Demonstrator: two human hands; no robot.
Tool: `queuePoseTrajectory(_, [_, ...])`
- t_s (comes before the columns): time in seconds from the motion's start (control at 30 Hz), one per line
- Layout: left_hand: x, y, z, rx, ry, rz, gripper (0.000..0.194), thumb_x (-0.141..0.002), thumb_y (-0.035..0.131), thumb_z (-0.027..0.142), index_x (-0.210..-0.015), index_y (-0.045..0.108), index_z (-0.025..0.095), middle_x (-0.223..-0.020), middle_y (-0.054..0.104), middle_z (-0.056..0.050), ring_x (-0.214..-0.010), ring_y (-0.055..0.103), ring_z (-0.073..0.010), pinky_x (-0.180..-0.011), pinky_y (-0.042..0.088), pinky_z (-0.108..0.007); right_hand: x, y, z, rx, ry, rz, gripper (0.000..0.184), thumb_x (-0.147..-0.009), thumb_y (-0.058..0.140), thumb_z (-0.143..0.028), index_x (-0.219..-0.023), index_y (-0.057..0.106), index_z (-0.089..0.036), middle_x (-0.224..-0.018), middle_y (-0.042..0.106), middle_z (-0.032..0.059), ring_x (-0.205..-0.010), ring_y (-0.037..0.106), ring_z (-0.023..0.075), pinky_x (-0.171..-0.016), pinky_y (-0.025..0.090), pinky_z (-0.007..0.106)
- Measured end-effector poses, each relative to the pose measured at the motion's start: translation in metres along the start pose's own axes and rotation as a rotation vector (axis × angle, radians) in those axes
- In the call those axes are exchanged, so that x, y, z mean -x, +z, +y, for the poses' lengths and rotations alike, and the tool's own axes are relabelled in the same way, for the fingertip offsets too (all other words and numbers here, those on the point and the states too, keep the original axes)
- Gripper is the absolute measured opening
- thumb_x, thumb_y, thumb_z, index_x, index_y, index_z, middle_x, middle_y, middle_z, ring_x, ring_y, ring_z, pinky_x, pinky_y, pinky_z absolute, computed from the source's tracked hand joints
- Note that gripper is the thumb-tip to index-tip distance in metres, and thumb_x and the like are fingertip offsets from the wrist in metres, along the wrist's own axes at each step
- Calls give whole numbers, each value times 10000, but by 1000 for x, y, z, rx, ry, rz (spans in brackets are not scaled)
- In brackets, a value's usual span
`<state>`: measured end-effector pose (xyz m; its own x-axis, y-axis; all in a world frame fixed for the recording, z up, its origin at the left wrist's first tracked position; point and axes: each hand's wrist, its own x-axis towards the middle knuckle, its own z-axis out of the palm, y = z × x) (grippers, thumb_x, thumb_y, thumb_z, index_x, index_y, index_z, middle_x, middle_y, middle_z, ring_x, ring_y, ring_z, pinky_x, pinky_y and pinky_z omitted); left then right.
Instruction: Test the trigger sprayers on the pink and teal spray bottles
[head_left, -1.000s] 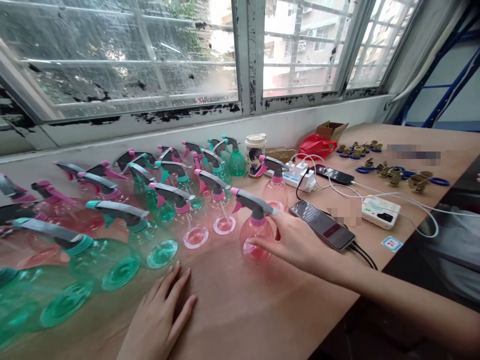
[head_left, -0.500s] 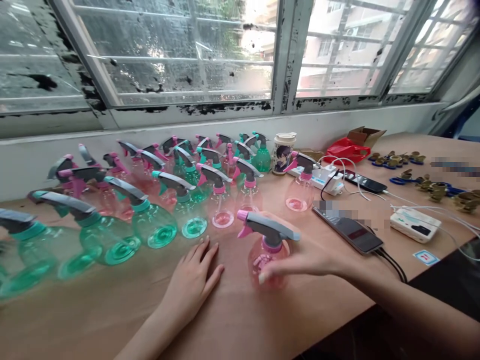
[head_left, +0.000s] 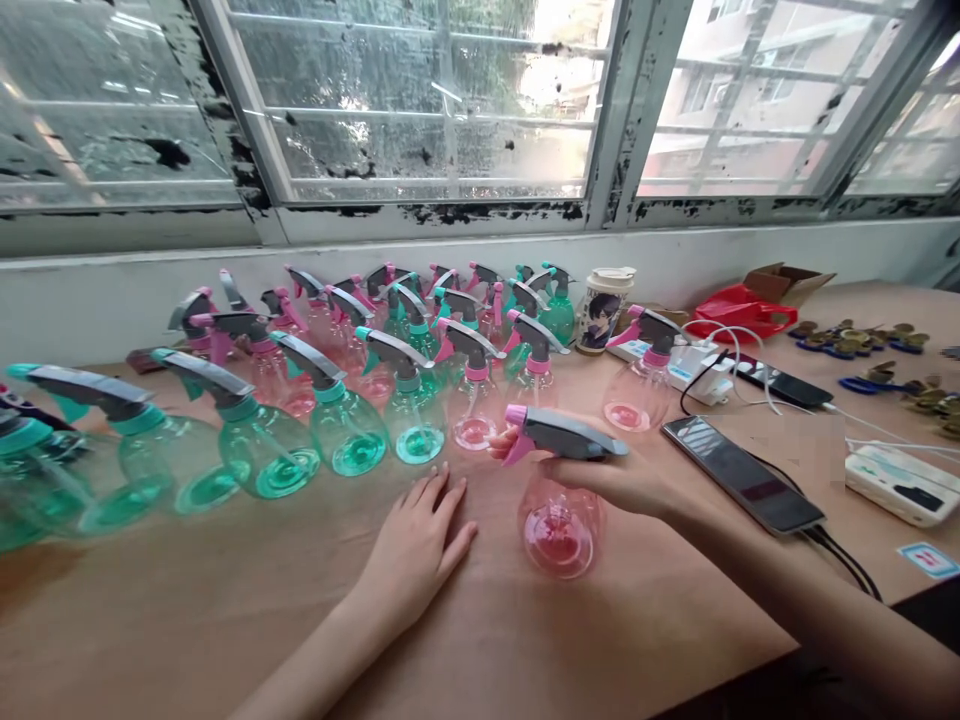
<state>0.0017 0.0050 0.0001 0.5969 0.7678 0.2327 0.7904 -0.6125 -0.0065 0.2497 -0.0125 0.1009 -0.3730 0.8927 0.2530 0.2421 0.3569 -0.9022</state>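
My right hand (head_left: 611, 482) is wrapped round the neck of a clear pink spray bottle (head_left: 561, 535), just under its grey and pink spray head. Its fingertips show to the left, by the pink trigger; the rest of the fingers are hidden behind the bottle. The bottle is nearly upright, and I cannot tell whether its base touches the table. Palm down on the brown tabletop (head_left: 465, 640) lies my left hand (head_left: 416, 535), fingers outstretched and holding nothing. Beyond its fingertips stands a green spray bottle (head_left: 418, 425), with a pink spray bottle (head_left: 474, 410) beside it.
Several more green and pink bottles fill the left and back. A single pink bottle (head_left: 636, 390) stands near a patterned cup (head_left: 602, 312) and a power strip (head_left: 701, 370). Rightward are a phone (head_left: 742, 475) with cables, a white device (head_left: 900, 482) and a red bag (head_left: 742, 312).
My right hand has shifted from the pink bottle's body up to its neck. The view has turned left, so the scene sits farther right. My left hand stays flat on the table.
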Motion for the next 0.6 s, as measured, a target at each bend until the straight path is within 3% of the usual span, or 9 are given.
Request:
queuePoseTrajectory(0.07, [0,-1,1,8,-2,-1,450,-985,504,389,-1318,588,98,-1406,523,-211,-1269,512,-358,-1005,449,-509,-1,0,4,15,-42,8,277,-761,572,-119,-998,678,-215,-898,697,22,-903,669,217,-758,549,313])
queuePoseTrajectory(0.2, [2,-1,1,24,-10,-1,447,-984,499,390,-1321,584,108,-1412,520,-206,-1268,512,-360,-1004,449,-515,-5,4,13,-6,-120,-38,260,-792,558,-105,-973,675,-250,-935,715,19,-1026,654,234,-846,534,334])
queuePoseTrajectory(0.4, [4,2,-1,53,-1,35,445,-994,460,411,-1323,577,135,-1413,525,-186,-1277,506,-352,-1007,448,-518,-19,18,19,-153,-203,-2,183,-839,665,-264,-1019,662,-229,-1001,706,44,-946,675,203,-805,549,307])
queuePoseTrajectory(0.5, [5,2,-2,57,2,44,438,-996,461,411,-1334,566,154,-1430,512,-173,-1292,494,-340,-1013,448,-504,-26,20,22,-97,-226,44,113,-855,659,-319,-912,656,-222,-820,661,10,-756,634,163,-648,520,258])
queuePoseTrajectory(0.6, [6,2,-2,49,-1,32,439,-993,470,404,-1341,560,152,-1438,502,-174,-1294,492,-346,-1013,446,-517,-30,19,22,43,-239,66,240,-865,654,-370,-713,563,-208,-624,484,-40,-564,454,108,-507,394,225])
